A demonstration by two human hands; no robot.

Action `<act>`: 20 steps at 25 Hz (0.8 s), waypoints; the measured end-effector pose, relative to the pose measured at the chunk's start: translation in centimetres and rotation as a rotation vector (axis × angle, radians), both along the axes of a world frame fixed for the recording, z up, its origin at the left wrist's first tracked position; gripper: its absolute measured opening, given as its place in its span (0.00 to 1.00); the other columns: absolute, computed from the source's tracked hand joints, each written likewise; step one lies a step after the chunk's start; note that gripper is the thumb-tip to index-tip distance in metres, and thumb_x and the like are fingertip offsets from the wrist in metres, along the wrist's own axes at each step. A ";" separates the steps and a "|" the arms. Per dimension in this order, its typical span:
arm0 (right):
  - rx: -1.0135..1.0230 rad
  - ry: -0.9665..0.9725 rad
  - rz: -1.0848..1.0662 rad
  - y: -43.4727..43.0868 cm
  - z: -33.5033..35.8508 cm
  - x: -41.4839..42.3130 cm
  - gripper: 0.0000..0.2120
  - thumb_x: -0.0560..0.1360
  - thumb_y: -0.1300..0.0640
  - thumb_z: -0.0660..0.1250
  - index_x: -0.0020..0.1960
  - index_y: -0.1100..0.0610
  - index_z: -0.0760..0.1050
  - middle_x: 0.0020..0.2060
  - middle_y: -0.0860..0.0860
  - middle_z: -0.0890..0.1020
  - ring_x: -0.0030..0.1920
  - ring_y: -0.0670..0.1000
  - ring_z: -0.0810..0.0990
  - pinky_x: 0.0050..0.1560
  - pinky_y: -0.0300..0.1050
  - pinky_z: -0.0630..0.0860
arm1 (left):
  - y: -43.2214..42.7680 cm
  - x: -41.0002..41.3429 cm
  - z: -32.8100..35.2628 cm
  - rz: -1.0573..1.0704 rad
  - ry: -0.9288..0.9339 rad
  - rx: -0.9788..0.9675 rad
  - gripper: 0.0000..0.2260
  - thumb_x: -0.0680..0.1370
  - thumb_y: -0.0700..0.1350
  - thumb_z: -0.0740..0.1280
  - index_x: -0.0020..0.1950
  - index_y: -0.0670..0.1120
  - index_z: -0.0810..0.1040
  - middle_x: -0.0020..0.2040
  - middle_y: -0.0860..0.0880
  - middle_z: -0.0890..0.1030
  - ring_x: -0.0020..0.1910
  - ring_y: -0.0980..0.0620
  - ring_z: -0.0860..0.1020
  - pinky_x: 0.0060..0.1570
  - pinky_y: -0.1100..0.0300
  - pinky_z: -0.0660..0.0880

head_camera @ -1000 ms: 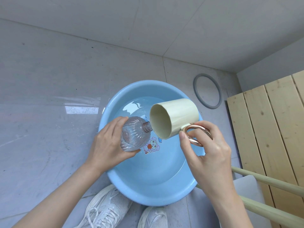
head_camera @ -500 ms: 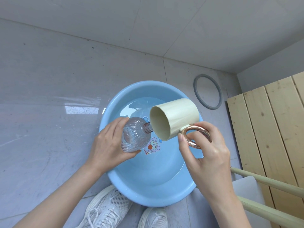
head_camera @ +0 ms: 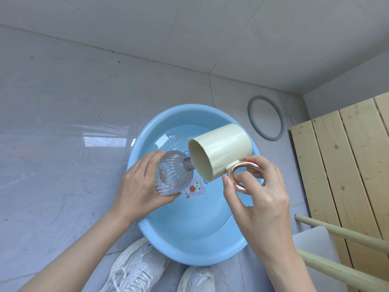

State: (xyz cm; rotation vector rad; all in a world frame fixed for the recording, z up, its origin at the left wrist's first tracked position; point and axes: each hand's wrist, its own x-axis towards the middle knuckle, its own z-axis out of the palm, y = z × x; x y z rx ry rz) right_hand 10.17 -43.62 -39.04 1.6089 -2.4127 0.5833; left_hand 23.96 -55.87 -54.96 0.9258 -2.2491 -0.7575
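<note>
Tipping the cream mug [head_camera: 223, 153] by its ring handle, your right hand [head_camera: 261, 199] is aiming at the bottle [head_camera: 173, 172] gripped by your left hand [head_camera: 140, 184], frame center, over the basin [head_camera: 189, 245]; mug lip's wider than the neck, so water's prob. spilling past.

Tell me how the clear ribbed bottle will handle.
The bottle looks thin-walled, so it probably dents under a squeeze. Its round body would likely roll if laid down. Gripped by the left hand over the water-filled basin, it may be slippery.
</note>
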 end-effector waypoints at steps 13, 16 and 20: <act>-0.086 -0.227 -0.071 0.3 1.0 -2.1 0.13 0.75 0.50 0.65 0.39 0.58 0.79 0.49 0.52 0.77 0.49 0.50 0.79 0.48 0.37 0.77 | 0.0 -0.1 0.0 -0.004 -0.009 -0.051 0.39 0.60 0.58 0.75 0.64 0.39 0.69 0.58 0.42 0.78 0.57 0.47 0.74 0.57 0.58 0.70; -0.068 -0.438 -0.186 0.5 1.6 -3.2 0.11 0.75 0.50 0.68 0.41 0.56 0.81 0.48 0.50 0.79 0.48 0.45 0.79 0.48 0.27 0.71 | 0.0 -0.2 0.2 -0.015 0.002 -0.078 0.37 0.62 0.58 0.71 0.63 0.38 0.68 0.57 0.40 0.78 0.57 0.46 0.73 0.56 0.58 0.69; 0.022 -0.698 -0.346 0.5 2.0 -5.3 0.10 0.75 0.48 0.68 0.39 0.53 0.80 0.42 0.48 0.81 0.41 0.41 0.78 0.44 0.27 0.69 | 0.2 -0.1 0.3 0.001 -0.018 -0.052 0.40 0.58 0.55 0.77 0.62 0.35 0.70 0.56 0.39 0.78 0.56 0.46 0.72 0.55 0.58 0.68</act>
